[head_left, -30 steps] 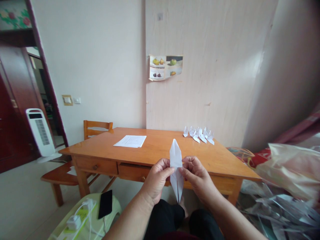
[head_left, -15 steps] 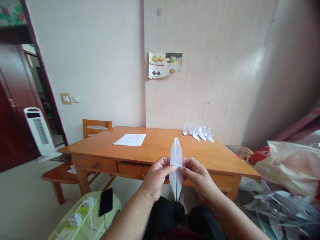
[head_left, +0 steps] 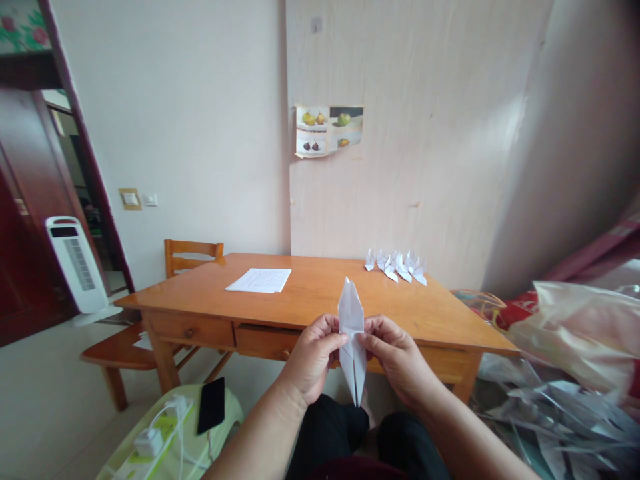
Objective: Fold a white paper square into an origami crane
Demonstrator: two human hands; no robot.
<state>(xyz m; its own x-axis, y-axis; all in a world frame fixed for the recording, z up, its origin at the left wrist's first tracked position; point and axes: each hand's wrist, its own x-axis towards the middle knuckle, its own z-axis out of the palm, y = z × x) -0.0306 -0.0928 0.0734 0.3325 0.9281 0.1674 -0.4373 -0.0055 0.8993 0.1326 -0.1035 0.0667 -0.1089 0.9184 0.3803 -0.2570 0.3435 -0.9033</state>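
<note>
A long white sheet of folded paper (head_left: 352, 317), pointed at both ends, stands upright between my hands above my lap. Its lower half is split by a slit down the middle. My left hand (head_left: 316, 353) pinches its left edge at mid-height, thumb on the near face. On the opposite edge my right hand (head_left: 393, 350) grips it the same way. The fingers behind the paper are partly hidden. Several folded white paper figures (head_left: 397, 265) stand grouped at the table's back right.
The wooden table (head_left: 320, 300) has a stack of paper sheets (head_left: 258, 280) on its left part. A green stool (head_left: 225, 413) at lower left bears a black phone (head_left: 211, 405) and a power strip (head_left: 150, 443). Plastic bags (head_left: 580, 333) are piled at right.
The folded paper has tilted slightly, its top tip leaning left and its lower tip shifting right. Both hands keep their hold in nearly the same place.
</note>
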